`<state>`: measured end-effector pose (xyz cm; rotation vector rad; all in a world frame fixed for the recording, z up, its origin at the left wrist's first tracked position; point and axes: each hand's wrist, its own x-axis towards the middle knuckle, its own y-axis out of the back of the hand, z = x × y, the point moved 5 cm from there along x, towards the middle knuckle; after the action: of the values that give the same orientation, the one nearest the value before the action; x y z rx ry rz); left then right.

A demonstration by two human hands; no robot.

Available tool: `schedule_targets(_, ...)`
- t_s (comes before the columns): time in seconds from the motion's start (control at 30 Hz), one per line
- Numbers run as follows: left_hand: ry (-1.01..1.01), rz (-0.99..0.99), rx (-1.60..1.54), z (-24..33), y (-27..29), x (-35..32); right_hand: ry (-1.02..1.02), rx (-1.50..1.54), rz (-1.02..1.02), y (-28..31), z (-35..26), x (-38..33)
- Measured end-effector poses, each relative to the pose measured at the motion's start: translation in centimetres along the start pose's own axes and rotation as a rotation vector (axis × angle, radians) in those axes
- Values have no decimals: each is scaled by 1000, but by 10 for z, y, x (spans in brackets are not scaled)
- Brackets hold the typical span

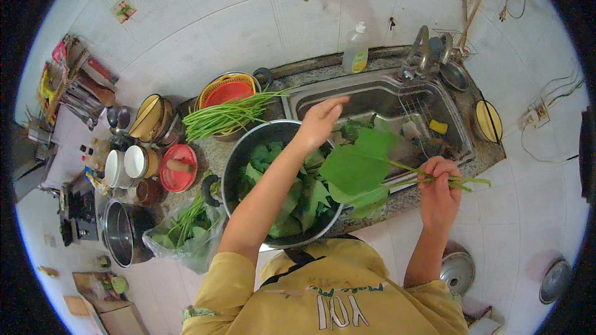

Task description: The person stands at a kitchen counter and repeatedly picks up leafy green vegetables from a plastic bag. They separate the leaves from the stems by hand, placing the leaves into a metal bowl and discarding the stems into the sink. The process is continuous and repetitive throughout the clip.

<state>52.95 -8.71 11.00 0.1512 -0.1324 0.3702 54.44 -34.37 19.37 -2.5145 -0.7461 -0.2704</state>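
My right hand (438,187) is closed around the stems of a few large green leaves (357,164). The broad blades point left, over the sink's front rim and the pot's right edge, and the stem ends stick out to the right of my fist. My left hand (323,121) is above the far right rim of a big dark pot (233,149), its fingers stretched toward the sink (385,80), with nothing visible in them. More green leaves (313,205) fill the pot; my left forearm covers part of them.
Trimmed green stems (230,116) lie across a basket and bowl behind the pot. A plastic bag of greens (186,236) is at the pot's left, near a steel pot (124,232) and a red lid (178,167). In the sink are a yellow sponge (438,126) and leaf scraps.
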Motion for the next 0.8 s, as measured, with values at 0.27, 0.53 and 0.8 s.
schedule_targets(0.27,159,-89,-5,36,12,-102,-109,342,-44,-7,24,16)
schedule_targets(0.53,-106,-201,129,114,16,-162,-246,499,-92,-33,48,25)
schedule_targets(0.8,-339,93,198,138,24,-176,-332,590,-174,-58,59,25)
